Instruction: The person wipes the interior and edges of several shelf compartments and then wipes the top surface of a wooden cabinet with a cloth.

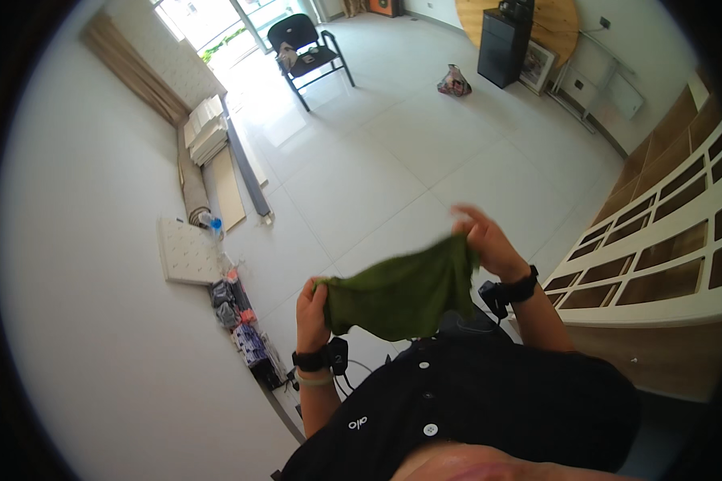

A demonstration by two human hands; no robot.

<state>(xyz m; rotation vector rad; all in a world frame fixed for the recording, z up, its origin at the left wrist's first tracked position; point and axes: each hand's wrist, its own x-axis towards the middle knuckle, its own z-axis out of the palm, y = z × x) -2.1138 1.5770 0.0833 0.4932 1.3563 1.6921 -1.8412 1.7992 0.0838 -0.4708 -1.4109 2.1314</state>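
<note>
A green cloth (397,294) is stretched between my two hands, in front of my dark shirt. Its left upper corner is pinched in my left hand (311,312). At the other end, my right hand (490,243) grips the upper right corner; its fingers look slightly blurred, with the index finger raised. The cloth's lower edge hangs loose, and folds gather near the right side. Each wrist carries a black strap with a small dark device on it.
White lattice panels (644,258) stand close on my right. Along the left wall lie a white padded board (186,252), packaged goods (246,343) and long planks (240,162). Farther off are a black chair (304,54), a plastic bag (455,82) and a dark cabinet (500,51).
</note>
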